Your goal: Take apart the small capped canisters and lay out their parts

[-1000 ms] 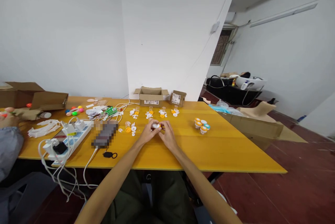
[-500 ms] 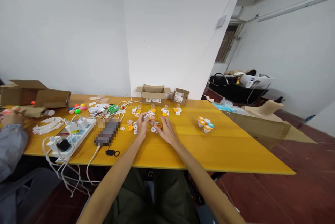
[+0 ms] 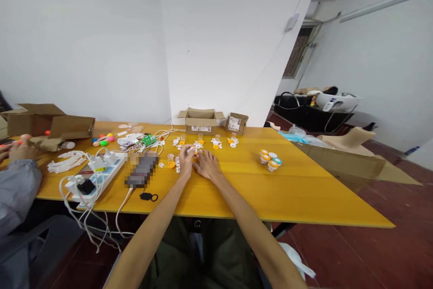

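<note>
My left hand (image 3: 186, 158) is closed around a small clear-and-white plastic piece (image 3: 192, 150), partly hidden by the fingers; it resembles a small cup. Right beside it, my right hand (image 3: 207, 162) lies low over the table with fingers apart, covering the small parts beneath it. Left of my hands is a group of an orange ring (image 3: 171, 165), a clear cup (image 3: 171, 157) and white discs (image 3: 177, 161). Beyond them, similar groups of clear cups, orange rings (image 3: 215, 147) and white pieces (image 3: 233, 145) stand in a row.
Several capped cups (image 3: 270, 161) cluster at the right. Open cardboard boxes (image 3: 199, 127) stand against the wall. On the left are a power strip (image 3: 108, 174) with cables, a phone (image 3: 142, 169), a key fob (image 3: 146, 196) and another person's hand (image 3: 23, 150) near colourful balls.
My right hand has moved left, close to my left hand, and now covers the parts that showed between them. The left hand keeps its hold. The view has shifted slightly.
</note>
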`<action>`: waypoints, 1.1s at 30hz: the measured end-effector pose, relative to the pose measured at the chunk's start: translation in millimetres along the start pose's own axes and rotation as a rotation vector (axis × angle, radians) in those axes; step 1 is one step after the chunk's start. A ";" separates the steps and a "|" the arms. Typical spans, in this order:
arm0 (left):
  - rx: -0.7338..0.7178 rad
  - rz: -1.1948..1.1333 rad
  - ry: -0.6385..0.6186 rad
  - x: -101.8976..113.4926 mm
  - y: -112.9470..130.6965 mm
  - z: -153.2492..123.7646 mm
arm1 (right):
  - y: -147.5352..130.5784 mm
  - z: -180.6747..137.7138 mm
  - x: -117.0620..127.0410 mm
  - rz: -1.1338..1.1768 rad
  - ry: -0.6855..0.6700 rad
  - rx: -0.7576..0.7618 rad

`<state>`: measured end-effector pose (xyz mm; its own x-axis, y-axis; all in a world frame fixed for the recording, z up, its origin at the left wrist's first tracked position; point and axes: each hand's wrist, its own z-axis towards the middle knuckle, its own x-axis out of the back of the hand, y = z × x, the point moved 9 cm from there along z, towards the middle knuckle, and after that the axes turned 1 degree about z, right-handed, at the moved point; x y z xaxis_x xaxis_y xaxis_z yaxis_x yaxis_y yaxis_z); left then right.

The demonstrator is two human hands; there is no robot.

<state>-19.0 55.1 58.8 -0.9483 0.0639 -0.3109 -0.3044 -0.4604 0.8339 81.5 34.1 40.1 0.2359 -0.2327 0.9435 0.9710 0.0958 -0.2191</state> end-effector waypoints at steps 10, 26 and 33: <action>0.005 0.064 -0.060 -5.5 0.5 -2.3 | 2.1 1.6 -1.6 -0.055 0.031 -0.005; 0.043 0.064 -0.081 -9.6 2.7 -5.8 | 63.4 -11.0 12.8 -0.143 0.049 -0.137; 0.068 0.067 -0.103 -12.4 -0.6 -8.0 | 117.5 -17.4 22.7 -0.179 0.060 -0.311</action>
<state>-6.4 47.5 58.5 -0.9698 0.1270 -0.2082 -0.2424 -0.4061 0.8811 201.6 23.3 31.5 0.0535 -0.2763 0.9596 0.9604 -0.2490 -0.1253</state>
